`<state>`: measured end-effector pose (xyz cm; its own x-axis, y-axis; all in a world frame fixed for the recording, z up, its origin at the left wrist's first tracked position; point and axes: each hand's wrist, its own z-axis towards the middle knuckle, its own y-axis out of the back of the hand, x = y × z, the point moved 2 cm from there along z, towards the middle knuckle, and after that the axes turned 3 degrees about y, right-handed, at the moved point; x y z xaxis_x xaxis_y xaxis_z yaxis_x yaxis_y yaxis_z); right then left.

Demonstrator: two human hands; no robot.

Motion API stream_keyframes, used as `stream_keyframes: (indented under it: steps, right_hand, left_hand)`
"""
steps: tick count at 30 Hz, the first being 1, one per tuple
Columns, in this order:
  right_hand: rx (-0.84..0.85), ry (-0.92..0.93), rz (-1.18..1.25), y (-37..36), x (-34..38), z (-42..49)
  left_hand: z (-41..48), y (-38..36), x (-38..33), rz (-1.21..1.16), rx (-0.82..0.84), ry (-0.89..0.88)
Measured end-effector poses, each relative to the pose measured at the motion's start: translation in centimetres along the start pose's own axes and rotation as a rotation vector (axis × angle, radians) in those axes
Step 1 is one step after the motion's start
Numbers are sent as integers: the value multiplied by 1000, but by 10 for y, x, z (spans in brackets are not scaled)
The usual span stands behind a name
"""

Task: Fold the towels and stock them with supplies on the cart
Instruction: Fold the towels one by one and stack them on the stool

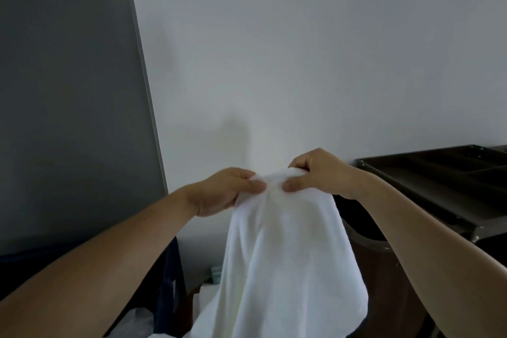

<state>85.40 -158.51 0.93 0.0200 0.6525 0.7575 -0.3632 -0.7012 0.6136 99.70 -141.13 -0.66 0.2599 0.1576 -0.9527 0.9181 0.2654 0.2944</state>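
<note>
Pinching top edge of white towel point(282, 255) with left hand point(225, 191) and right hand point(318, 173), close together, left of dark cart point(439, 181).

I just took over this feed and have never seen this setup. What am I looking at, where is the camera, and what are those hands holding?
No machine here: a person works bare-handed. The one picture comes from a camera worn on their head, looking forward and down. The left hand and right hand, close together, each pinch the top edge of a white towel, which hangs loose in front of a white wall. At the right stands the dark cart, its top divided into compartments; their contents cannot be seen. A grey panel fills the left.
</note>
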Motion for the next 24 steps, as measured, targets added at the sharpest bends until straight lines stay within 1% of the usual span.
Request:
stream_keyframes:
  steps: [3, 5, 7, 11, 14, 17, 19, 20, 22, 23, 24]
  right_hand:
    - [9, -102, 64, 6, -27, -14]
    - [-29, -148, 146, 12, -43, -23]
    - [-63, -174, 214, 21, -51, -32]
    - [-91, -217, 307, 30, -60, -40]
    - [-58, -198, 408, 18, -54, -38]
    - [-88, -160, 473, -3, -39, -27]
    - [-119, -160, 516, -15, -28, -21]
    - [-95, -165, 562, -19, -24, -19]
    - [38, -143, 642, -27, -15, -20]
    - [98, -120, 595, -31, -13, -20]
    - [111, -104, 481, -34, -10, -21]
  left_hand:
    - [-3, 29, -13, -42, -179, -106]
    - [1, 48, -15, -64, -306, -125]
    - [7, 61, -7, -32, -418, -97]
    - [14, 65, 27, 82, -536, 20]
    - [16, 49, 34, 316, -536, 40]
    - [17, 33, 29, 409, -579, 17]
    - [17, 27, 24, 409, -563, 22]
    - [16, 23, 23, 391, -531, 35]
    - [12, 15, 21, 306, -448, 57]
    - [10, 12, 20, 249, -405, 49]
    - [9, 10, 20, 184, -367, 24]
